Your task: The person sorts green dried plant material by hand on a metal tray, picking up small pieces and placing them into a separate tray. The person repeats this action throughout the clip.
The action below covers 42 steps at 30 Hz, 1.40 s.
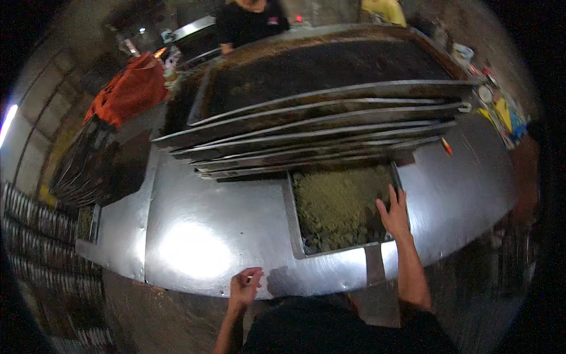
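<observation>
A rectangular metal container (330, 206) holding greenish-brown granular material and darker lumps is set in the metal table (194, 218). My right hand (394, 209) is open, fingers spread, over the container's right side; whether it touches the material I cannot tell. My left hand (246, 283) hangs open, fingers loosely bent, near the table's front edge, left of the container, holding nothing visible. Behind the container rises a stack of large dark trays (318, 65) with metal rims, stained on top.
A red-orange cloth (127, 88) lies back left above dark items. A small orange-handled object (446, 146) and assorted items (501, 112) sit at the right. Racks (41, 248) stand left. A co-worker in black (250, 23) and another person in yellow (382, 12) are behind the trays.
</observation>
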Each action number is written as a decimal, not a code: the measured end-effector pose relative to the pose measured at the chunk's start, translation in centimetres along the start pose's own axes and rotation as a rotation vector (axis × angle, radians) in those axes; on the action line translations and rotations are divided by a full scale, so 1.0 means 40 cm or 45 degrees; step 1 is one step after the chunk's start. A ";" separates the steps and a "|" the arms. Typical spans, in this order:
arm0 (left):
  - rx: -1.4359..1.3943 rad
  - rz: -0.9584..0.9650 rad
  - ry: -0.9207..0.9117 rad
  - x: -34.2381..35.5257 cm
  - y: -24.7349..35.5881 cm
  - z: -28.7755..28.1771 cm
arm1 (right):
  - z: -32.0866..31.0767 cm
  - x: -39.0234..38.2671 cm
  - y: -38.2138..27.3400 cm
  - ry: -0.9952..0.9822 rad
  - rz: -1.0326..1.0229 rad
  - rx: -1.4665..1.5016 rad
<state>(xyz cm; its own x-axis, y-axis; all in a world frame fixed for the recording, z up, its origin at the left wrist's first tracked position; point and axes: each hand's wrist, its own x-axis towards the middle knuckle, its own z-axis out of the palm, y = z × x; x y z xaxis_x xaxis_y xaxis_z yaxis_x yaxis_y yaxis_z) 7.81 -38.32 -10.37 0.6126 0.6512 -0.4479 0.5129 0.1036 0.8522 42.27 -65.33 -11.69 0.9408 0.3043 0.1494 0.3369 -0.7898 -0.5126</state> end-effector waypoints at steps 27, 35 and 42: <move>-0.177 0.113 0.130 -0.188 0.066 0.000 | 0.022 0.054 -0.093 -0.497 0.505 1.107; 0.510 0.705 -0.226 -0.002 0.244 0.198 | -0.021 -0.072 -0.114 -0.147 0.221 0.577; 1.088 1.020 -0.218 0.096 0.230 0.323 | -0.031 -0.106 -0.085 -0.583 0.517 1.321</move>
<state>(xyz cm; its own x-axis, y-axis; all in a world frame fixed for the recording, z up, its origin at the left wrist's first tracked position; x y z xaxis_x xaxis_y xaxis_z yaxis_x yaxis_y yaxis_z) 22.66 -44.59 -7.73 0.9815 0.1858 0.0454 0.1420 -0.8668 0.4781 37.20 -64.60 -9.51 0.7998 0.4595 -0.3863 -0.3692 -0.1310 -0.9201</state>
